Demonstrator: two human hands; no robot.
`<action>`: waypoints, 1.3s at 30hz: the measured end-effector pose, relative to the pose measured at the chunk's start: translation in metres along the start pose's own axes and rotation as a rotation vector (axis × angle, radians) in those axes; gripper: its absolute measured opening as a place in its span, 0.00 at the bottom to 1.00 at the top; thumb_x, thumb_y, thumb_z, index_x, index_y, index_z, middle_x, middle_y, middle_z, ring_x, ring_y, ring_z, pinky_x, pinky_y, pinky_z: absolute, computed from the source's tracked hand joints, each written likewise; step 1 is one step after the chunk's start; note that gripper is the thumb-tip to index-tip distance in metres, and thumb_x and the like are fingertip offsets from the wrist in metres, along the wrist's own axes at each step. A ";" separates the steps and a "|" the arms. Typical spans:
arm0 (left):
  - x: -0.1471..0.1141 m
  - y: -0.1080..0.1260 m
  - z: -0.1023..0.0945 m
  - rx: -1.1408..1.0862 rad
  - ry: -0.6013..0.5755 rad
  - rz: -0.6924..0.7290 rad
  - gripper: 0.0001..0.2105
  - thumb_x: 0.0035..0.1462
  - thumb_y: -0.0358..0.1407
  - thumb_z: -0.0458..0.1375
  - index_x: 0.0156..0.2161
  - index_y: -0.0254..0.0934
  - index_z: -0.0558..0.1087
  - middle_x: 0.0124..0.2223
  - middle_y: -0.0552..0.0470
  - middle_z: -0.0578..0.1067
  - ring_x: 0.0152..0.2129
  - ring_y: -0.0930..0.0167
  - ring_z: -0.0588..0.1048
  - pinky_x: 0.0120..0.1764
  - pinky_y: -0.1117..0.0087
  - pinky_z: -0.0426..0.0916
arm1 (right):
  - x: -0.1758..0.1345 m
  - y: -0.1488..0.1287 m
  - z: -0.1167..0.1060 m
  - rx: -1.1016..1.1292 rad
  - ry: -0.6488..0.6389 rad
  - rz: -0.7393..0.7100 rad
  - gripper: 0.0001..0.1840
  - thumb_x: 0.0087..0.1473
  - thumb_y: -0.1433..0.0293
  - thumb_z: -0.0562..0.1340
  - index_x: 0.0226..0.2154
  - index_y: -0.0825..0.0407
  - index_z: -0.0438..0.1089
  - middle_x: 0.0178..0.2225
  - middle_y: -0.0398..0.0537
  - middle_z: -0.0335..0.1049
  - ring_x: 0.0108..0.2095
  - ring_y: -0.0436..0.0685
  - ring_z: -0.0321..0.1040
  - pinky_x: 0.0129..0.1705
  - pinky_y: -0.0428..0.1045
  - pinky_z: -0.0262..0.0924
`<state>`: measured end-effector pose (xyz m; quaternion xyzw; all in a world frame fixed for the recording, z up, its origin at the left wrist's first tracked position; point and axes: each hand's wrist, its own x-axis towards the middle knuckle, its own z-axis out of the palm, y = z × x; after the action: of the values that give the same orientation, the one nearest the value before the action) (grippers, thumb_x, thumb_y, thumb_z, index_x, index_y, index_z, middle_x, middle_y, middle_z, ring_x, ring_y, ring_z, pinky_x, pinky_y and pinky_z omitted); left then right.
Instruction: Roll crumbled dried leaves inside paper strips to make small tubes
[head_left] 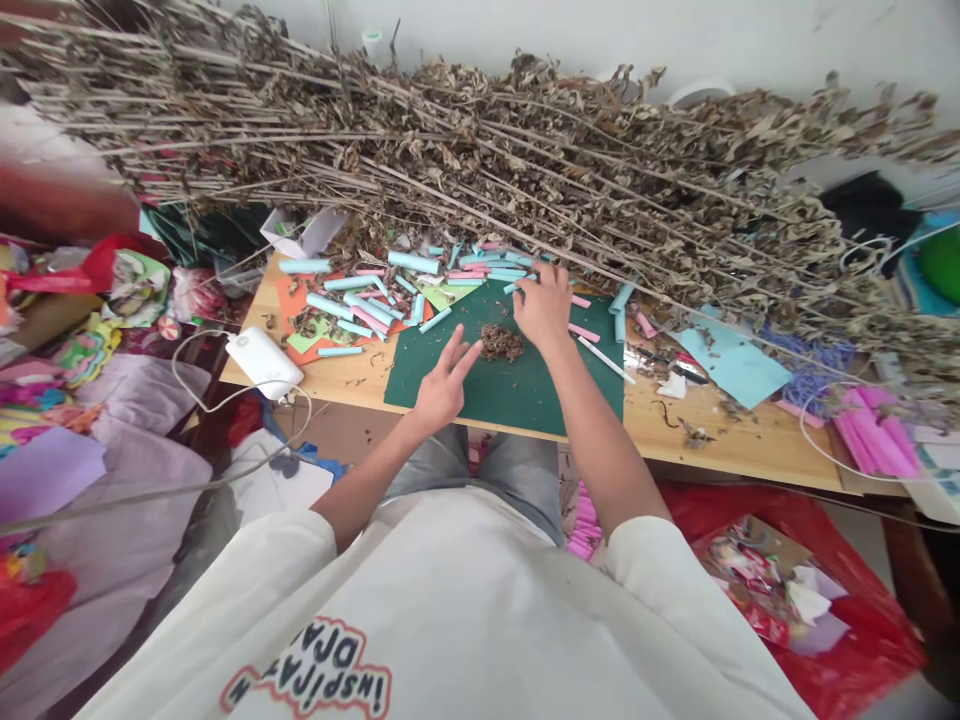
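Observation:
On the dark green mat (435,370) lies a small heap of crumbled dried leaves (501,343). My left hand (441,388) hovers at the heap's left side, fingers apart, with nothing in it. Beyond the heap, my right hand (546,308) reaches over the mat's far part, fingers bent and spread. A short blue paper roll (512,288) sits by its fingertips; whether they touch is hard to see. Pink paper rolls (583,333) and a thin white stick (606,360) lie to the right of that hand.
Bundled dried stalks (450,150) span the table's back. Blue and pink rolls (360,300) cover orange paper at left, near a white power bank (264,362) with a cable. Blue paper (735,355) lies right on the wooden table (720,435). A red bag (847,560) stands below.

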<state>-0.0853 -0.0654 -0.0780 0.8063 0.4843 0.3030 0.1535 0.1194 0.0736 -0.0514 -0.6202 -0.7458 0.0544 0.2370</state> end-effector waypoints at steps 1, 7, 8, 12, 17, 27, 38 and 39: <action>0.001 -0.001 0.000 0.020 0.028 0.012 0.21 0.67 0.34 0.40 0.62 0.40 0.63 0.61 0.40 0.67 0.57 0.63 0.67 0.50 0.60 0.69 | 0.000 -0.002 0.001 -0.004 0.004 -0.029 0.12 0.58 0.70 0.55 0.40 0.52 0.73 0.57 0.59 0.60 0.59 0.74 0.50 0.55 0.71 0.53; 0.021 -0.036 -0.020 0.187 0.131 -0.164 0.14 0.65 0.36 0.49 0.49 0.37 0.74 0.48 0.40 0.75 0.48 0.58 0.70 0.52 0.53 0.66 | 0.013 0.004 0.012 0.008 -0.050 -0.038 0.15 0.57 0.76 0.52 0.39 0.53 0.73 0.53 0.62 0.63 0.59 0.75 0.49 0.55 0.75 0.48; 0.027 -0.043 -0.024 0.215 0.134 -0.206 0.14 0.64 0.36 0.50 0.48 0.36 0.74 0.47 0.38 0.74 0.47 0.57 0.70 0.51 0.52 0.66 | 0.016 0.006 0.014 0.021 -0.057 -0.047 0.15 0.57 0.76 0.52 0.37 0.54 0.74 0.51 0.63 0.64 0.58 0.75 0.49 0.55 0.76 0.47; 0.049 -0.061 -0.030 0.341 0.046 -0.270 0.10 0.62 0.35 0.53 0.44 0.35 0.74 0.42 0.38 0.73 0.45 0.55 0.71 0.47 0.54 0.67 | 0.019 0.009 0.015 0.040 -0.066 -0.049 0.14 0.57 0.75 0.53 0.37 0.53 0.74 0.49 0.62 0.65 0.57 0.74 0.51 0.55 0.74 0.49; 0.048 -0.060 -0.024 0.359 -0.029 -0.277 0.10 0.64 0.32 0.48 0.44 0.34 0.72 0.43 0.39 0.72 0.40 0.60 0.73 0.42 0.60 0.69 | -0.005 0.002 -0.004 0.076 0.007 -0.006 0.14 0.57 0.71 0.56 0.43 0.53 0.74 0.49 0.59 0.67 0.53 0.70 0.58 0.55 0.66 0.57; 0.027 -0.018 -0.019 -0.068 0.054 -0.012 0.12 0.68 0.35 0.45 0.48 0.38 0.69 0.48 0.43 0.72 0.46 0.66 0.72 0.48 0.64 0.69 | -0.089 -0.070 -0.034 0.679 -0.123 -0.053 0.17 0.54 0.61 0.64 0.47 0.45 0.73 0.46 0.47 0.72 0.36 0.54 0.71 0.39 0.50 0.69; 0.043 -0.024 0.012 -0.041 0.266 -0.238 0.08 0.65 0.38 0.51 0.42 0.37 0.70 0.36 0.48 0.74 0.33 0.69 0.73 0.39 0.67 0.70 | -0.094 -0.008 -0.035 0.295 -0.084 0.092 0.12 0.52 0.66 0.64 0.41 0.49 0.75 0.34 0.48 0.74 0.31 0.57 0.70 0.37 0.54 0.67; 0.044 -0.022 0.013 -0.062 0.259 -0.241 0.08 0.65 0.38 0.51 0.42 0.37 0.70 0.36 0.48 0.73 0.32 0.70 0.72 0.38 0.68 0.69 | -0.094 -0.008 -0.033 0.257 -0.125 0.072 0.12 0.52 0.66 0.64 0.41 0.49 0.75 0.34 0.49 0.74 0.31 0.58 0.70 0.37 0.54 0.66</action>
<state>-0.0769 -0.0153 -0.0854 0.6915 0.5835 0.3986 0.1496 0.1375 -0.0244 -0.0462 -0.6066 -0.7232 0.1964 0.2654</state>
